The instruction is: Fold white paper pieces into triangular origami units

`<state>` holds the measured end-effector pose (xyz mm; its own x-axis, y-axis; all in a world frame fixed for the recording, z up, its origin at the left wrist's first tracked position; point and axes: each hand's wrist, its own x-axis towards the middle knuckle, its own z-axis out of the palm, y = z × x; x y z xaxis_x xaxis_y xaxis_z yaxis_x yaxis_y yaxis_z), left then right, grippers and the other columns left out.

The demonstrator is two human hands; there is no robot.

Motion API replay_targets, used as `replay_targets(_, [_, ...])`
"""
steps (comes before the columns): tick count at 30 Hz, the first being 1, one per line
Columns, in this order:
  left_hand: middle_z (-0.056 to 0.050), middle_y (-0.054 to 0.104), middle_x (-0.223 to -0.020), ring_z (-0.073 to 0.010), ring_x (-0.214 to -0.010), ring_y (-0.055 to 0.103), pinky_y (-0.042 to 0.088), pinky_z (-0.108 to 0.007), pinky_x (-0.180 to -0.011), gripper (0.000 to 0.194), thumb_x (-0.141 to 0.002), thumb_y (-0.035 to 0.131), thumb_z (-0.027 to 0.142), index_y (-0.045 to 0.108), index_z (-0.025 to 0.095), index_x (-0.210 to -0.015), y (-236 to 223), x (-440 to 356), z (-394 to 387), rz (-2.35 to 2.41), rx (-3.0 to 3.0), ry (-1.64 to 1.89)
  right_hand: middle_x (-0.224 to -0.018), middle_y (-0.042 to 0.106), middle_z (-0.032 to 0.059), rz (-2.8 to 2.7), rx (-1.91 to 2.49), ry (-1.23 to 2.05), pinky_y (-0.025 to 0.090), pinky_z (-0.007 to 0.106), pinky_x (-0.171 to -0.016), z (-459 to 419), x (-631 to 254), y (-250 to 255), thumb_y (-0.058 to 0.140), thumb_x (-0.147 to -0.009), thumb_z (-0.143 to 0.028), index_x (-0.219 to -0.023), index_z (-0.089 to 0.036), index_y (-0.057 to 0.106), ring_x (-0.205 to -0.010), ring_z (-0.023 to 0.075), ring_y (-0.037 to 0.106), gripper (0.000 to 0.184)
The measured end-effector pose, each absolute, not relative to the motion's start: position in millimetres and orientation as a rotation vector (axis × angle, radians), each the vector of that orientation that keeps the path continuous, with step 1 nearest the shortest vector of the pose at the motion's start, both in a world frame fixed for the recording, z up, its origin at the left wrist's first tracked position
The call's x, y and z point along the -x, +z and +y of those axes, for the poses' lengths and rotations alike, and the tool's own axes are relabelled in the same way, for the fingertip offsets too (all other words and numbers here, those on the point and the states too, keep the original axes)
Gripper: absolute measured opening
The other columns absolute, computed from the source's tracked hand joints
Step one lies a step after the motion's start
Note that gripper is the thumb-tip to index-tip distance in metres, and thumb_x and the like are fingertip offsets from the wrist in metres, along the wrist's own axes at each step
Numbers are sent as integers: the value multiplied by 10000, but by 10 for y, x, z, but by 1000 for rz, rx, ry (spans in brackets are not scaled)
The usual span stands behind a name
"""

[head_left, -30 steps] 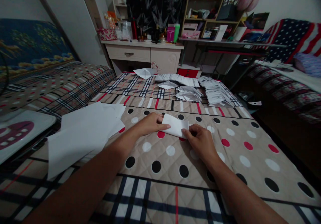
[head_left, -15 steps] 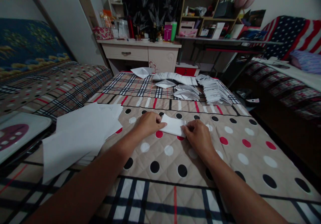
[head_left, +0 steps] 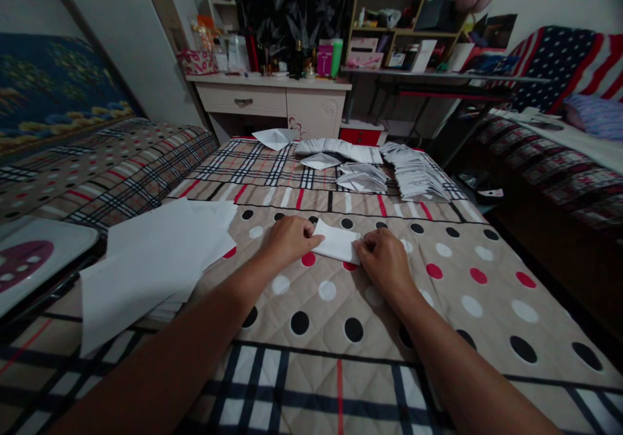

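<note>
A small folded piece of white paper [head_left: 337, 241] lies low over the dotted bedspread, between my two hands. My left hand [head_left: 293, 239] pinches its left end, thumb on top and fingers curled behind. At its right end, my right hand [head_left: 383, 253] grips the edge between thumb and curled fingers. To the left is a loose stack of white paper sheets [head_left: 150, 247], spread unevenly. Beyond my hands are folded paper pieces [head_left: 363, 178], a long row of folded papers [head_left: 338, 150] and a fanned pile [head_left: 418, 172] at the right.
A patterned bedspread [head_left: 316, 376] covers the surface under my hands. At the left edge rests a white board-like object with a purple print [head_left: 29, 260]. A white dresser [head_left: 253, 100] holding bottles stands behind the bed, with a shelf unit [head_left: 389, 32] beside it.
Both hands keep their hold on the folded paper, almost unmoved. The whole view has shifted very slightly.
</note>
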<state>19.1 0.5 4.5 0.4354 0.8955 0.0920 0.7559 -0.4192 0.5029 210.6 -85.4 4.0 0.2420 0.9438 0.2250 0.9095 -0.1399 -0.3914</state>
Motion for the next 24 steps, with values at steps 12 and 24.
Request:
replay_targets(12, [-21,664,-659,-160,-621,559,299,-280,-563,240,-760,661,405,689,200,-638,121,-256,-39,1490,-2301,459,-804,609,89,-1682,2117,80,344,290,-604,-842,-2083,48,549,-847,-236,-640,-143,640,-674,164,545,244])
replay_targets(24, [-23,664,-664,-156,-625,568,321,-275,-571,224,-755,660,383,685,192,-642,92,-253,-29,1473,-2286,475,-822,636,93,-1678,2159,103,350,287,-621,-826,-2076,61,556,-849,-237,-698,-132,679,-708,173,572,221])
